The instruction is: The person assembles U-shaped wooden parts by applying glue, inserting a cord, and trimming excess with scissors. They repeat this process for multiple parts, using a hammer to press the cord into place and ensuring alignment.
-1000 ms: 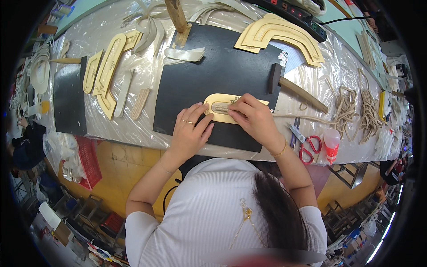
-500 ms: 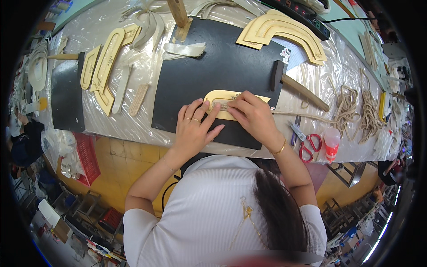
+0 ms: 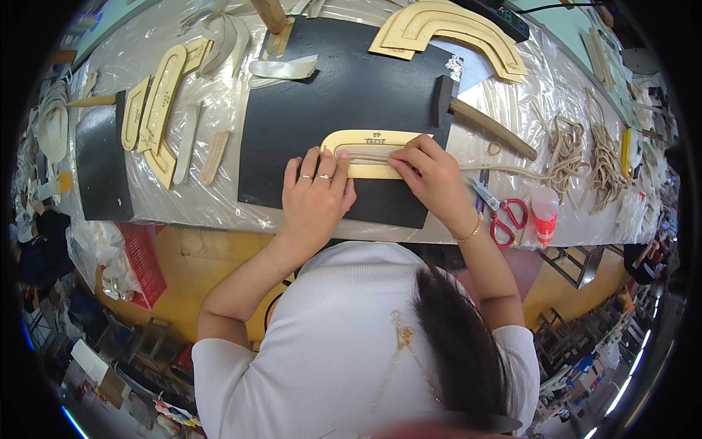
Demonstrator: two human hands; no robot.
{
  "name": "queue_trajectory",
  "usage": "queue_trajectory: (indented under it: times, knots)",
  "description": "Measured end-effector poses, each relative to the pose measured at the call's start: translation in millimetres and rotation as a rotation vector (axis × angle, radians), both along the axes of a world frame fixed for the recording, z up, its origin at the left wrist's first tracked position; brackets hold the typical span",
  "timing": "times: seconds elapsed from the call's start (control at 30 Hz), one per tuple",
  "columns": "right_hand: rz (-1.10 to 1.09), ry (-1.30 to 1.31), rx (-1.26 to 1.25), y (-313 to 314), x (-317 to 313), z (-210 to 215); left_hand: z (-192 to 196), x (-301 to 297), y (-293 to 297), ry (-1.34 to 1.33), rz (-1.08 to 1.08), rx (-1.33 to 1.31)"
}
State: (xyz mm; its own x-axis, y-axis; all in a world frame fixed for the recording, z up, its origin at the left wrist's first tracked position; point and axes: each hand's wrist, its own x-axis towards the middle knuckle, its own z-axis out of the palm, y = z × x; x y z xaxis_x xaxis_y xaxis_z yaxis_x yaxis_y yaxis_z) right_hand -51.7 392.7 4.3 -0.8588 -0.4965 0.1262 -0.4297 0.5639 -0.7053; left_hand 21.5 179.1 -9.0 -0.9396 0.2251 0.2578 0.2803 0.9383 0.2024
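A pale yellow template board (image 3: 376, 137) with a rounded left end and a long slot lies on the black mat (image 3: 329, 88). Beige cord (image 3: 365, 156) runs along inside the slot. My left hand (image 3: 316, 194) rests over the template's left end, fingers stretched out, with a fingertip on the cord's end of the slot. At the right part of the slot, my right hand (image 3: 436, 175) pinches the cord between thumb and fingers. Its fingers hide the slot's right part. From behind this hand the cord trails right across the table toward a tangled cord bundle (image 3: 567, 164).
A hammer (image 3: 490, 128) lies right of the template. Red-handled scissors (image 3: 506, 219) and a red-and-clear bottle (image 3: 544, 214) stand near the front right edge. More yellow templates (image 3: 164, 102) lie left, with curved ones (image 3: 453, 36) at the back. A braided strip (image 3: 213, 158) is at left.
My right hand has shifted right along the template, uncovering cord in the slot. My left fingers have stayed by the left end. The whole view has shifted slightly.
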Motion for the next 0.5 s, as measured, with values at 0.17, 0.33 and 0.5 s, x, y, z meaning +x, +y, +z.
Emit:
queue_trajectory:
  times: [0.17, 0.33, 0.5]
  knots:
    - [0.008, 0.050, 0.018, 0.9, -2.2, -3.5, 1.8, -3.3, 1.7, 0.000, -0.011, 0.000]
    - [0.026, 0.085, 0.027, 0.9, -4.5, -5.5, 3.7, -4.0, 0.6, 0.013, -0.026, -0.018]
    - [0.031, 0.081, 0.037, 1.2, -4.9, -8.3, 4.5, -5.0, -2.3, -0.007, -0.042, -0.047]
